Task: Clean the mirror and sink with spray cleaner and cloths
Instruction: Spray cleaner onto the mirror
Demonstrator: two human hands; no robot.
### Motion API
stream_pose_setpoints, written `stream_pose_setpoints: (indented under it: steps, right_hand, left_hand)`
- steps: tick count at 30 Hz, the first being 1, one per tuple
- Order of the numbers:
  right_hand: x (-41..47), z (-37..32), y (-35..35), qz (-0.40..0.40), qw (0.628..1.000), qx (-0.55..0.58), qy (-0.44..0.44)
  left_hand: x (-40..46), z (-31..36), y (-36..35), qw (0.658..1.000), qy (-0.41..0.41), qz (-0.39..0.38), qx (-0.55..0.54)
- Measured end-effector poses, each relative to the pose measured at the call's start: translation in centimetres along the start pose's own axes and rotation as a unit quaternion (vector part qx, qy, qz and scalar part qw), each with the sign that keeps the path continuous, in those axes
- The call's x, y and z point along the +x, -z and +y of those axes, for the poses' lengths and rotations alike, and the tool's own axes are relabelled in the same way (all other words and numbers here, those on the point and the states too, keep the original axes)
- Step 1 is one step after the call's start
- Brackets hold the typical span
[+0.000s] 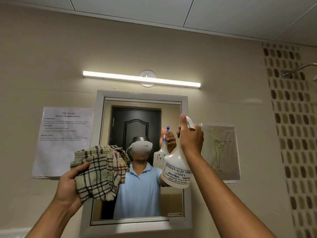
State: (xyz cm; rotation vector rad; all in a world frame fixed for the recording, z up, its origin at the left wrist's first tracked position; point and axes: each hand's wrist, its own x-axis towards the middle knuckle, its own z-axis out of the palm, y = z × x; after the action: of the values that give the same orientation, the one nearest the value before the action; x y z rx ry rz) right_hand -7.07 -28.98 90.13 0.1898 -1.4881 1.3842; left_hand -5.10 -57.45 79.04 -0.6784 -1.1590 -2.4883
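Spraying step under way: right hand (190,140) gripping spray bottle (176,169) raised before mirror (142,117), left hand (68,188) clutching checked cloth (99,170) at mirror's left edge. Next, probably: squeeze trigger, then wipe glass.

arms: bare, no sleeves seen | reflection: light-blue collared shirt (139,189) | white headset (141,146)
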Motion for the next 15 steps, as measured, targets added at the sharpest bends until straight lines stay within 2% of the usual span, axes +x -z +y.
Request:
stream_pose_setpoints:
  steps: [4,8,15]
  right_hand:
    - [-0.2,-0.1,-0.3,0.014,1.0,0.004,-0.002]
    - [-1.1,-0.7,-1.2,-0.004,1.0,0.016,0.0]
    - [-4.9,-0.9,-6.1,-0.088,0.993,-0.01,0.084]
  left_hand:
    - [-0.2,0.2,0.1,1.0,0.004,0.013,0.011]
    - [-0.4,0.2,1.1,0.999,0.009,0.037,0.011]
    - [-1.2,0.5,3.1,0.997,0.025,0.073,-0.002]
